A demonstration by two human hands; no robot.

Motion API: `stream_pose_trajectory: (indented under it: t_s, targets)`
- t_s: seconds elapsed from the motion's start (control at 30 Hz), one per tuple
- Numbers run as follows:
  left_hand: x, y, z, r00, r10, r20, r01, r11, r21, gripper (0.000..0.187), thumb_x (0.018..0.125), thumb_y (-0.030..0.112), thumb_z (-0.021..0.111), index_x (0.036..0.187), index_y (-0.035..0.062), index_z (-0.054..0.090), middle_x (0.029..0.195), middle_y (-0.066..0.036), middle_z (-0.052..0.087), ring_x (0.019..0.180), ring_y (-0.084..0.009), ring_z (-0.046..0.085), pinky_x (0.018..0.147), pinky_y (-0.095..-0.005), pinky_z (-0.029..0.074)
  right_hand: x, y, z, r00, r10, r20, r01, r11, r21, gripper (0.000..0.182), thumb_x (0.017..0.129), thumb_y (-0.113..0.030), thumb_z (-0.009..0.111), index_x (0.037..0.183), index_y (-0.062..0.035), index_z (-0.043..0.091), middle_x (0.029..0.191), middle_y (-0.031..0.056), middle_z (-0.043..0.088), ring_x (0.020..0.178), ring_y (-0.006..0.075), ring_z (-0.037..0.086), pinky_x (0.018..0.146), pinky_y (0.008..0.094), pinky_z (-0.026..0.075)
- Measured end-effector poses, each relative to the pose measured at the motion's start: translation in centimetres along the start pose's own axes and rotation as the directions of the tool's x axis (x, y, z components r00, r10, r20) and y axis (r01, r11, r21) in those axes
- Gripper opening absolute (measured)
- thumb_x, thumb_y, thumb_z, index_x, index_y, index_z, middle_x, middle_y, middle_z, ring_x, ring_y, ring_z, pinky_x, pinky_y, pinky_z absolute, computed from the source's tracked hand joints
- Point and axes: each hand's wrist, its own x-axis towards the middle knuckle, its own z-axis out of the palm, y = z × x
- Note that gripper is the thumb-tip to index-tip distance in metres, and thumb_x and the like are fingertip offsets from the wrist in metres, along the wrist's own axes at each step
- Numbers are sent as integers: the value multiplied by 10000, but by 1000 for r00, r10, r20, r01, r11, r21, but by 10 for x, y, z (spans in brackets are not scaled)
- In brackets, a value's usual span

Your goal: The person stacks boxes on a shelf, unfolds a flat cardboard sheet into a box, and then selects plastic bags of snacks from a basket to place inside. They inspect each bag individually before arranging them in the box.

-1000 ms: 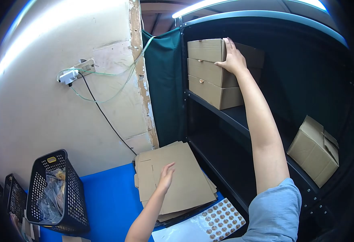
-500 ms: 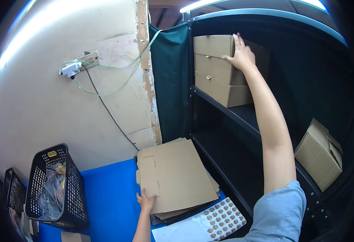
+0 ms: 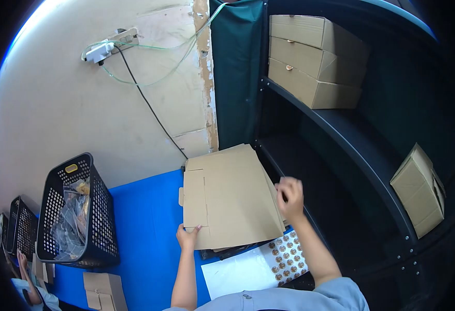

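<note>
Flat brown cardboard sheets [image 3: 232,202] lie stacked on the blue table [image 3: 139,217]. My left hand [image 3: 188,237] grips the near left edge of the top sheet, thumb on its surface. At the right edge of the stack is my right hand [image 3: 290,198], fingers curled and slightly blurred; whether it holds anything is hidden. Just below the stack lies a white sheet with round stickers [image 3: 288,259]. Three closed brown boxes [image 3: 315,62] stand one on another on the upper shelf of the black rack [image 3: 336,132].
A black basket [image 3: 105,228] with clear plastic bags [image 3: 72,228] stands at the left. Near it is a small cardboard box [image 3: 104,292]. Another person's hand [image 3: 22,260] shows at far left. A lone box [image 3: 419,192] sits on the rack's right side.
My right hand has come down from the stacked boxes to the right edge of the cardboard sheets. My left hand stays on the near left edge. The view has tilted downward.
</note>
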Motion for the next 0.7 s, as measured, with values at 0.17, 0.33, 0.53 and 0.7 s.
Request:
stream_pose_trajectory:
  t_s: [0.17, 0.33, 0.53, 0.7]
  targets:
    - [-7, -2, -11, 993, 102, -63, -102, 995, -5, 612, 628, 261, 857, 1096, -37, 599, 1059, -216, 648, 1028, -351, 602, 895, -407, 461, -134, -34, -5, 942, 100, 320, -131, 988, 78, 206, 687, -21, 673, 884, -67, 634, 998, 108, 597, 899, 303, 573, 759, 386, 486]
    - [-19, 51, -16, 958, 261, -116, -275, 954, -123, 546, 711, 217, 804, 1142, -29, 576, 1075, -225, 634, 1072, -366, 575, 950, -431, 430, -184, -58, -25, 938, 230, 261, -244, 969, 24, 186, 694, -3, 663, 868, -69, 653, 937, 88, 605, 866, 290, 569, 748, 378, 481]
    - [-56, 123, -33, 915, 403, -2, -340, 769, -541, 419, 830, 161, 711, 1157, -47, 551, 1143, -254, 599, 1163, -352, 539, 972, -425, 442, -179, -95, -35, 950, 294, 102, -298, 954, 26, 202, 696, 47, 634, 868, -57, 657, 864, 85, 594, 802, 276, 550, 717, 359, 448]
    - [-89, 148, -116, 622, 778, -94, -766, 578, -283, 360, 830, 64, 677, 1157, -57, 584, 914, -160, 690, 909, -294, 669, 1055, -459, 362, -183, -124, -41, 914, 403, -34, -405, 913, -54, 169, 771, 13, 582, 925, -43, 624, 913, 112, 590, 861, 283, 561, 735, 368, 446]
